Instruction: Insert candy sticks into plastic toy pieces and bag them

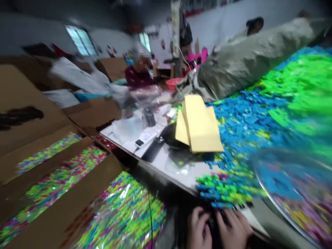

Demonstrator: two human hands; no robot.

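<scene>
Low in the head view, my left hand (199, 230) and my right hand (233, 228) are side by side at the table's near edge. Fingers on both are curled inward, and blur and shadow hide what they hold, if anything. Just beyond them lie stacked rows of blue and green plastic pieces (223, 188), with a little pink among them. Right of my right hand stands a large round clear-rimmed basin (269, 200) with pink and yellow pieces in it.
Blue pieces (246, 114) and bright green pieces (306, 79) heap at right below a large grey sack (241, 58). Yellow card sheets (199, 124) stand mid-table. Cartons (46, 214) of bagged colourful pieces line the left. Another person (138, 74) sits across the table.
</scene>
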